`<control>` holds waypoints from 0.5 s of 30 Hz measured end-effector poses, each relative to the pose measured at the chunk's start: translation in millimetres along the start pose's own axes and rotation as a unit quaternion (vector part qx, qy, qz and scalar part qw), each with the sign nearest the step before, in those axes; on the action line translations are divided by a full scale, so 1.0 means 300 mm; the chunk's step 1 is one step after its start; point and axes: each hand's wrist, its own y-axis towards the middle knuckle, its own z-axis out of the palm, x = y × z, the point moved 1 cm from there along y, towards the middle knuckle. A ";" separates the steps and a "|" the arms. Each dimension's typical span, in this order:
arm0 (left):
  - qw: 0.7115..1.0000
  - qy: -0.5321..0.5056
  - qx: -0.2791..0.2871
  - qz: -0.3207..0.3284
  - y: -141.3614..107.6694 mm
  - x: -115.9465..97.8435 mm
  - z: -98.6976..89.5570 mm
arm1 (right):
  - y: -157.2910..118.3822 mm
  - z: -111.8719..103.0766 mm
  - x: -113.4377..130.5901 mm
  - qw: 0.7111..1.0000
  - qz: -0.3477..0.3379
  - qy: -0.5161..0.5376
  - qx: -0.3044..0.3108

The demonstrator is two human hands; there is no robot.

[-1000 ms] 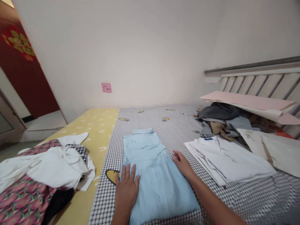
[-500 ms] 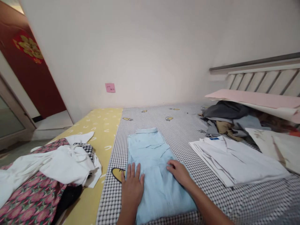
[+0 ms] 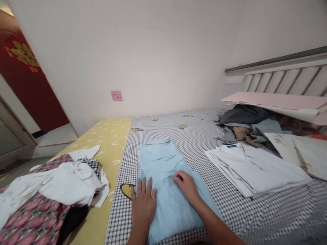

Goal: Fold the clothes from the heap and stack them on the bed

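White wall (image 3: 163,61) rising behind checked sheet (image 3: 196,153); light-blue shirt (image 3: 163,200) lying folded on sheet, collar (image 3: 158,141) pointing toward wall, between loose clothes (image 3: 67,183) at left and folded white garments (image 3: 260,172) at right; left hand (image 3: 143,206) resting flat across shirt's left edge, fingers slightly spread, gripping nothing; right hand (image 3: 187,188) sitting over shirt's middle, fingers curled inward, fingertips partly hidden, cannot tell whether they are pinching shirt

One head-worn view, facing forward and down over checked sheet (image 3: 196,149) toward wall (image 3: 163,58); blue shirt (image 3: 165,200) near.
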 end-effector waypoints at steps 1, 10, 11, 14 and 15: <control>1.000 0.001 0.002 0.002 0.001 0.001 -0.003 | -0.003 0.019 0.002 1.000 -0.002 -0.024 0.007; 0.999 0.019 -0.026 0.015 0.006 0.021 0.030 | -0.013 0.020 0.055 0.987 -0.010 -0.134 0.092; 0.999 0.021 -0.026 0.017 0.007 0.022 0.031 | -0.020 -0.004 0.060 0.988 -0.023 -0.113 0.106; 0.999 0.030 -0.007 0.020 0.009 0.021 0.017 | -0.065 -0.086 0.067 0.992 -0.059 -0.044 0.106; 0.999 0.031 0.002 0.019 0.010 0.019 0.008 | -0.085 -0.106 0.066 0.992 -0.063 -0.043 0.098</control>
